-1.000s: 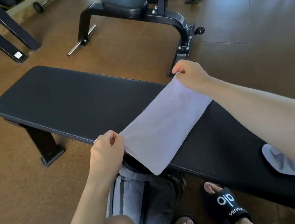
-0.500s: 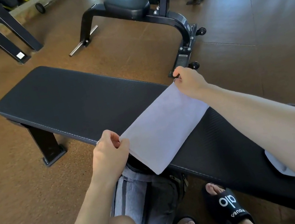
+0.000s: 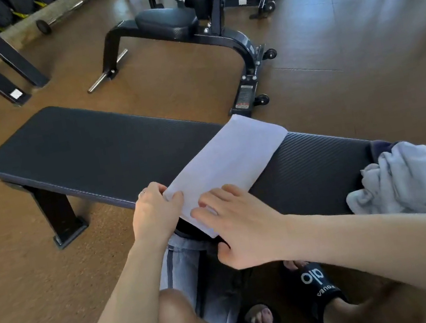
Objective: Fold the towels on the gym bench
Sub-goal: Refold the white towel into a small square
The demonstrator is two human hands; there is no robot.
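Across the padded black table, lying flat: smooth pale towel, long axis running front to back, near end overhanging. Left hand pinching its near corner; right hand pressing flat, fingers straight. Crumpled grey towels sitting at right.

black bench, folded towel (flat); crumpled towels

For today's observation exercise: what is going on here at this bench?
A person is folding a pale towel laid across a black gym bench. The left hand pinches the towel's near corner, while the right hand lies with fingers spread on the near end. A crumpled heap of towels waits on the bench's right end.
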